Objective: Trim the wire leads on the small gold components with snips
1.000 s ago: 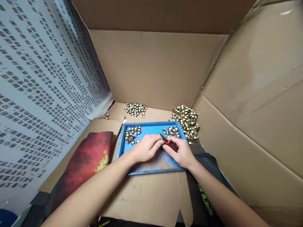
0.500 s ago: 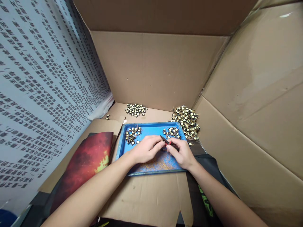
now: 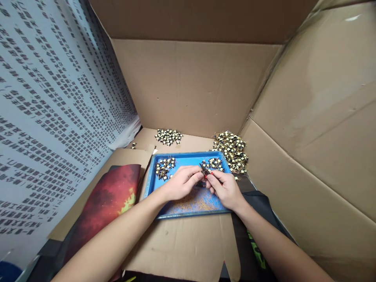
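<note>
My right hand [image 3: 225,191] is closed around small red-handled cutters [image 3: 205,169], whose dark blades point up and to the left. Close beside the blades, my left hand [image 3: 184,183] pinches a small wired coil component [image 3: 203,172], mostly hidden by the fingertips. Both hands are over a blue tray [image 3: 188,215]. Inside it, small black-and-cream wired components lie in a left group [image 3: 165,166] and a right group [image 3: 216,163]. Copper-coloured wire clippings [image 3: 190,204] are scattered over the tray's near part.
Behind the tray's right corner rises a large heap of wired components [image 3: 232,150]. A smaller pile [image 3: 169,136] sits at the back left. Cardboard walls [image 3: 196,86] enclose the back and right. A red printed sheet [image 3: 108,199] lies left of the tray.
The cutters have turned in my right hand, so their blades now show more between the hands. My right hand has shifted slightly, with its lower fingers now visible. My left hand stays nearly in place.
</note>
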A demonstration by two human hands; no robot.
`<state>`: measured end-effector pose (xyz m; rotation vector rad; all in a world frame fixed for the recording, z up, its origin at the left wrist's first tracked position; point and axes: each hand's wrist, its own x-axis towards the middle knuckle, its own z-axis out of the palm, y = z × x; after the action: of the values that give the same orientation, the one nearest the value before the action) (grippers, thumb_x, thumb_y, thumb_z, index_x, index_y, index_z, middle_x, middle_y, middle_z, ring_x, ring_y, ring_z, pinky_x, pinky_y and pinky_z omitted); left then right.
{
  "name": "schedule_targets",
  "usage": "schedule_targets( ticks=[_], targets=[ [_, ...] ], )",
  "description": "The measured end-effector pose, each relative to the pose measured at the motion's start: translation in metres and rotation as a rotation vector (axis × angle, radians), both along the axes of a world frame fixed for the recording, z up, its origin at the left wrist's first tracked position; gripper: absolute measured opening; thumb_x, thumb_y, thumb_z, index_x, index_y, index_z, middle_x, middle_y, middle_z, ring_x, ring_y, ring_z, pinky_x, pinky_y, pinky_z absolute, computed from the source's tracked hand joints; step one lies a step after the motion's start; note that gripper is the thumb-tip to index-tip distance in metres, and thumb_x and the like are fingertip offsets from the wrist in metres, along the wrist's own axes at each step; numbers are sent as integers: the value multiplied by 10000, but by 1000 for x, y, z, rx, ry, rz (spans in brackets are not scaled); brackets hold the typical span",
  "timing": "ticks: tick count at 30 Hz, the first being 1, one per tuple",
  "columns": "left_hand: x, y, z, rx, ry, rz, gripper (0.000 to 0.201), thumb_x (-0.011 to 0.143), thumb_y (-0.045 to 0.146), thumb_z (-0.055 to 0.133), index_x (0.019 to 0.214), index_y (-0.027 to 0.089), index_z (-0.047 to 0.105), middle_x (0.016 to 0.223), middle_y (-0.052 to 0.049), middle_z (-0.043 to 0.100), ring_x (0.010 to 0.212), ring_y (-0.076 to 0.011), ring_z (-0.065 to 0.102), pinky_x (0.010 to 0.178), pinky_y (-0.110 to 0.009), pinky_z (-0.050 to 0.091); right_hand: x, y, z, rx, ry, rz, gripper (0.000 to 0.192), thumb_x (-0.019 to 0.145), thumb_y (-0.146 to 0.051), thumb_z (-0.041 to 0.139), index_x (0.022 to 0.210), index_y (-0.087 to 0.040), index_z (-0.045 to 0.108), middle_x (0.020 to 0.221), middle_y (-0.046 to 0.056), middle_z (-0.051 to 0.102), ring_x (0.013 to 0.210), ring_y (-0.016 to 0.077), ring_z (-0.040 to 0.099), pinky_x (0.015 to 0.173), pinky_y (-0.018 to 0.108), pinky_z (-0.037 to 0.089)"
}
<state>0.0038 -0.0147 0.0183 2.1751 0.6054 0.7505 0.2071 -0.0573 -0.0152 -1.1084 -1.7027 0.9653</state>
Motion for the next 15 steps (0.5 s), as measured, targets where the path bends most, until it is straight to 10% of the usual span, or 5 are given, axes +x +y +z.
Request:
schedule_targets(
  ticks=[7,15],
  targets=[
    [4,-9,-5,90,-53,34,412,1093,438,371,905,165,616,852,-52,647,780,-174,583,776,-286,448,16,14,7,-54,338,-359,434,975,-610,585,935,-185,671,685,-14,613,476,94,530,394,194,388],
    [1,4,-10,25,-126,193,434,1091,483,370,896,167,596,791,-27,602,736,-158,542,734,-269,435,8,4,-1,-37,123,-122,372,1011,-511,574,932,-172,705,774,48,722,580,146,668,525,246,533]
  ],
)
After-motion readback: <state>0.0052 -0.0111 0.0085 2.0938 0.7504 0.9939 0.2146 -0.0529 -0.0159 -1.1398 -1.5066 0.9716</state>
